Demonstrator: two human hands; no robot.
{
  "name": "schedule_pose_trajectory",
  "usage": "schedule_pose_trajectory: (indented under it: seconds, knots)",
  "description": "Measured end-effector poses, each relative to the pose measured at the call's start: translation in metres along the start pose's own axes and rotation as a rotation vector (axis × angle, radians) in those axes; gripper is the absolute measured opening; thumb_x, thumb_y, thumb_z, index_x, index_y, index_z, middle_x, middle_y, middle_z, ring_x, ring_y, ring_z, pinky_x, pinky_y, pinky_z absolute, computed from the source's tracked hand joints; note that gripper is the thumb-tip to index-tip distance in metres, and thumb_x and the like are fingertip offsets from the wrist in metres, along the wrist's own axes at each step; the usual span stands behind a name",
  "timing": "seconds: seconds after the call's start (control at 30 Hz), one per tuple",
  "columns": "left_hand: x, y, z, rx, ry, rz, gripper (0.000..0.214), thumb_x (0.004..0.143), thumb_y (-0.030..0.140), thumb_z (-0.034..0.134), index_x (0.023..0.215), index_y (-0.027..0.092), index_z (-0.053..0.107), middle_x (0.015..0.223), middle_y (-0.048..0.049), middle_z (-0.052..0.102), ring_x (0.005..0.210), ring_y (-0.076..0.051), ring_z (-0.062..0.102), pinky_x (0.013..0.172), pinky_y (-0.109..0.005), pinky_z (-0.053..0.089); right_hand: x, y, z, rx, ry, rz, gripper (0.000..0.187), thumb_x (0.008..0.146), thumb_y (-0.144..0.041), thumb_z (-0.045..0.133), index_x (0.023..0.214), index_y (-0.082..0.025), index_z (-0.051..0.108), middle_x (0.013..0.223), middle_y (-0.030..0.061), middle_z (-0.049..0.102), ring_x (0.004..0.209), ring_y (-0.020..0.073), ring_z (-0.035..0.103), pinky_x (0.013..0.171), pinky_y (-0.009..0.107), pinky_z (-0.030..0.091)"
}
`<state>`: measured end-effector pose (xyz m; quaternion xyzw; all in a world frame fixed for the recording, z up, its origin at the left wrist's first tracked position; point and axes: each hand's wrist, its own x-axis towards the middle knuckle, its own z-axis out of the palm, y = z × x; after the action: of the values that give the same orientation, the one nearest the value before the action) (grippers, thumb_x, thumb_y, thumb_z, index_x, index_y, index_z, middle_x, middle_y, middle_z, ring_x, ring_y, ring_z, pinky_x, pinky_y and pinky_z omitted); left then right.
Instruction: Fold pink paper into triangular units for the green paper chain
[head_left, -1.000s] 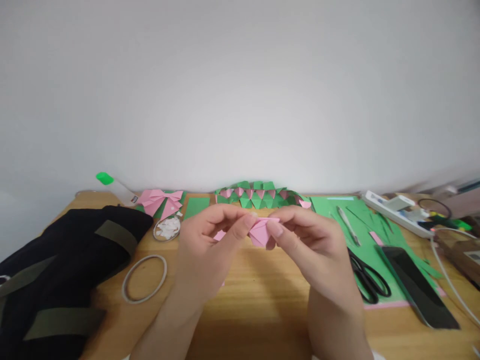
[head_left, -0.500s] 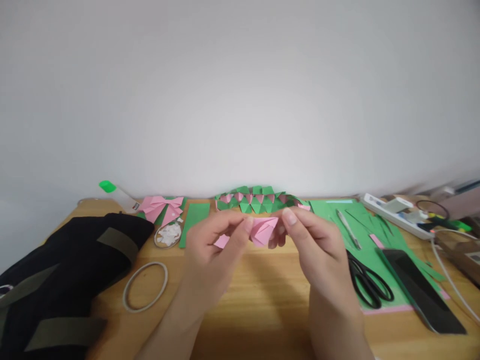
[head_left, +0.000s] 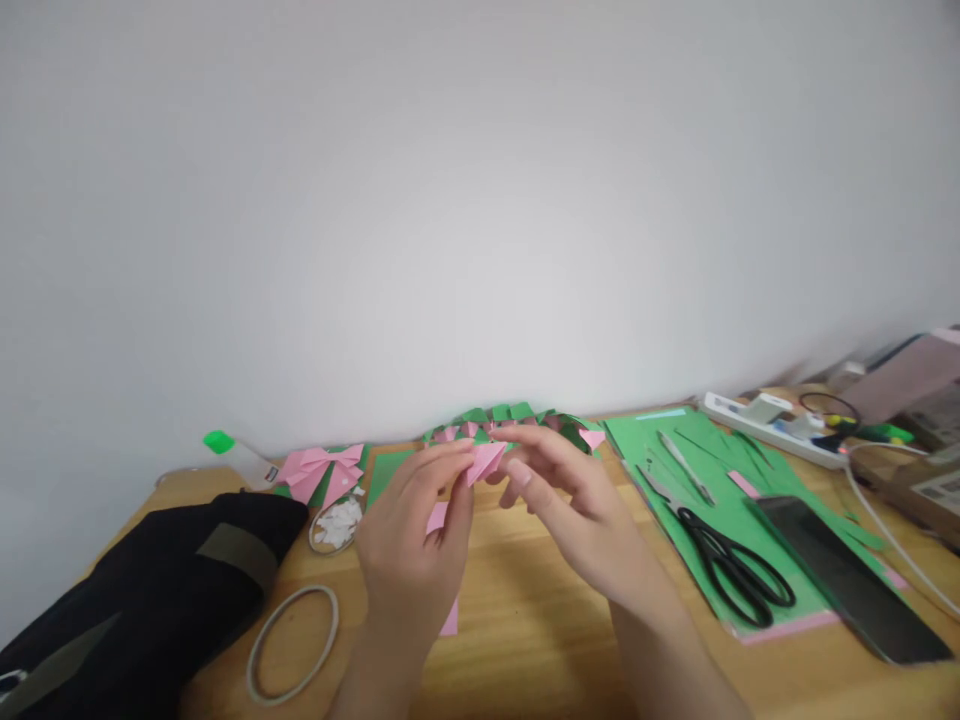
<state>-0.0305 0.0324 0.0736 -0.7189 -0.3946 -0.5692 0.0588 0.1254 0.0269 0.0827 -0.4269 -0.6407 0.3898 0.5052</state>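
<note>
Between thumb and fingers, my left hand (head_left: 416, 530) pinches a small folded pink paper piece (head_left: 486, 463) above the wooden table. My right hand (head_left: 566, 505) is just to the right of it, fingers apart and curved, with nothing visible in them. Whether a right fingertip touches the paper's far side is hidden. Beneath and behind my left hand lies a pink paper strip (head_left: 449, 620), mostly covered. Beyond both hands, by the wall, stands a chain of folded green and pink paper (head_left: 517, 412), partly blocked from sight by my fingers.
Scissors (head_left: 727, 560), a pen (head_left: 686, 468) and a phone (head_left: 847, 575) lie on green sheets (head_left: 637, 430) at right, near a power strip (head_left: 772, 425). On the left are dark cloth (head_left: 225, 560), a tape ring (head_left: 292, 645), white scraps (head_left: 337, 523) and a pink paper bow (head_left: 319, 473).
My right hand has let go of the folded pink paper and its fingers have spread. The paper has turned and shifted left in my left hand. The view has tilted upward slightly.
</note>
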Motion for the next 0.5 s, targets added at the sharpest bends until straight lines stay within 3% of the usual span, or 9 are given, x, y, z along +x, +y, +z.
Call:
schedule_pose_trajectory:
  seconds: [0.1,0.23,0.4,0.5]
  knots:
    - [-0.001,-0.001,0.000,0.148,0.043,0.091,0.016,0.087,0.003,0.061,0.094,0.017,0.066,0.093,-0.0046,0.077,0.087,-0.015,0.072,0.081,-0.025,0.055,-0.002,-0.002,0.000,-0.024,0.001,-0.010,0.025,0.093,-0.028,0.054,0.116,-0.025,0.064,0.090,0.0026,0.070,0.072,0.0139,0.065,0.060,0.025,0.052]
    - [-0.005,0.004,-0.010,0.214,-0.007,0.173,0.014,0.087,0.003,0.061,0.095,0.014,0.066,0.091,-0.0068,0.076,0.086,-0.016,0.072,0.083,-0.025,0.053,-0.003,-0.004,0.003,-0.116,0.006,-0.083,0.027,0.089,-0.019,0.056,0.114,-0.025,0.064,0.094,0.0025,0.071,0.070,0.0126,0.065,0.048,0.020,0.044]
    - [-0.010,0.006,-0.038,0.338,-0.166,0.395,0.013,0.091,0.004,0.058,0.100,0.012,0.064,0.092,-0.0080,0.076,0.083,-0.019,0.069,0.079,-0.029,0.050,-0.008,-0.001,0.019,-0.388,0.014,-0.311,0.028,0.081,-0.002,0.054,0.094,-0.021,0.072,0.086,0.0036,0.071,0.077,0.0151,0.066,0.062,0.024,0.049]
    - [-0.022,0.002,-0.061,0.380,-0.327,0.448,0.014,0.094,0.007,0.052,0.101,0.012,0.063,0.089,-0.0076,0.075,0.079,-0.021,0.068,0.073,-0.032,0.050,-0.026,0.007,0.030,-0.493,-0.091,-0.302,0.024,0.085,-0.007,0.056,0.095,-0.020,0.074,0.087,0.0051,0.072,0.078,0.0168,0.068,0.066,0.026,0.049]
